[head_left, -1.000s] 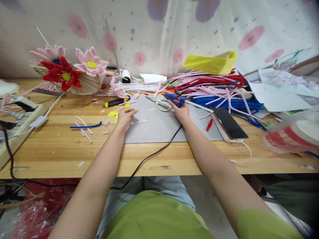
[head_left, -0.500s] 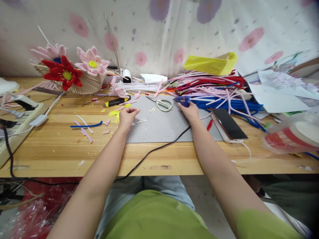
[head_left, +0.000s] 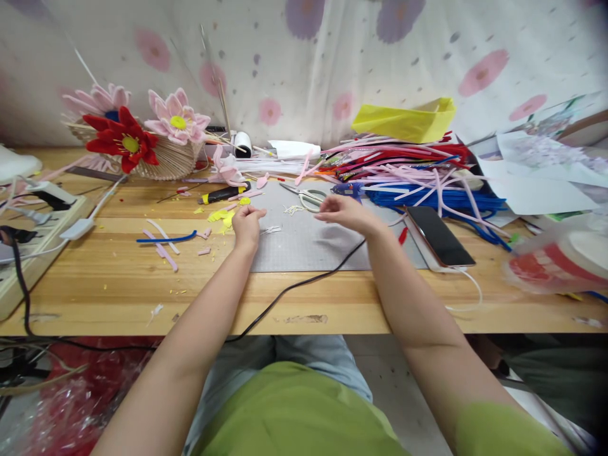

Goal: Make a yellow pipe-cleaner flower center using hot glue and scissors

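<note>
At the left edge of the grey cutting mat (head_left: 304,250), my left hand (head_left: 247,227) is closed in a pinch. Whatever its fingertips grip is too small or hidden to make out. Thin white strands (head_left: 271,230) lie on the mat just beside it. Over the mat's right part hovers my right hand (head_left: 350,215), empty, its fingers loosely stretched toward the left. Behind it, a blue glue gun (head_left: 350,189) lies on its side, partly covered by the hand. Scissors (head_left: 311,199) with pale handles rest near the right fingertips, beside pale yellow strands (head_left: 293,209).
Pipe cleaners (head_left: 427,196) are heaped at the back right, near a phone (head_left: 441,235) and a plastic cup (head_left: 560,256). Fuzzy flowers (head_left: 127,140) stand at the back left. A black cable (head_left: 294,286) crosses the front; a power strip (head_left: 42,247) sits far left.
My right hand has let go of the glue gun and moved left and slightly toward me. My left hand has shifted slightly right, still pinched.
</note>
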Demonstrator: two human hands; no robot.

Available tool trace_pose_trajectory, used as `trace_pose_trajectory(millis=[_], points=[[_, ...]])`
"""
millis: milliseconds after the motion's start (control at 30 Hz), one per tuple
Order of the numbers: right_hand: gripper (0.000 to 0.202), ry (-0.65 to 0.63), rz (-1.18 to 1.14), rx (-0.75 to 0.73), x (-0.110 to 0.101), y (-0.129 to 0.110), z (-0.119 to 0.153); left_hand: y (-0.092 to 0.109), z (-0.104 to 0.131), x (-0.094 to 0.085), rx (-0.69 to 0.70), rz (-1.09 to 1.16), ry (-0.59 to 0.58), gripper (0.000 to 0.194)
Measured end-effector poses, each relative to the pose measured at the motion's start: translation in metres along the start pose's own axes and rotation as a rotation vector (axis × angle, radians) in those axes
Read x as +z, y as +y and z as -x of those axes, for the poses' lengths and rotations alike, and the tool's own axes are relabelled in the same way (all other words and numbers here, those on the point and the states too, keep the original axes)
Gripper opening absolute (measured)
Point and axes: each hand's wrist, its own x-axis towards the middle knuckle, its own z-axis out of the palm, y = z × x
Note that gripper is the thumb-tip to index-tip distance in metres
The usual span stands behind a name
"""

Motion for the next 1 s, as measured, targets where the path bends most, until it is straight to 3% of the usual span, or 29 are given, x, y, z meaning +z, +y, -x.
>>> trace_pose_trajectory(millis=[67, 133, 233, 600, 767, 900, 1000], points=[[0.038, 0.012, -0.330, -0.065, 0.037, -0.004, -0.011, 0.000, 0.006, 0.004, -0.026, -0.005, -0.032, 0.023], [0.045, -0.046, -0.553, -0.033, 0.067, -0.003, -0.023, 0.000, 0.010, 0.006, -0.045, -0.009, -0.077, 0.023], [0.049, -0.093, -0.661, 0.001, 0.090, 0.002, -0.034, -0.001, 0.014, 0.007, -0.058, 0.002, -0.157, 0.025], [0.042, -0.018, -0.605, -0.050, 0.096, 0.011, -0.037, -0.009, 0.017, 0.009, 0.064, -0.080, -0.317, 0.026], [0.040, 0.022, -0.626, -0.053, 0.094, 0.014, -0.038, -0.008, 0.015, 0.006, -0.002, -0.244, -0.403, 0.038], [0.044, 0.020, -0.655, -0.027, 0.091, 0.013, -0.036, -0.005, 0.014, 0.007, -0.037, -0.195, -0.372, 0.046], [0.047, 0.011, -0.656, -0.009, 0.090, 0.012, -0.035, -0.002, 0.016, 0.007, -0.037, -0.119, -0.351, 0.038]])
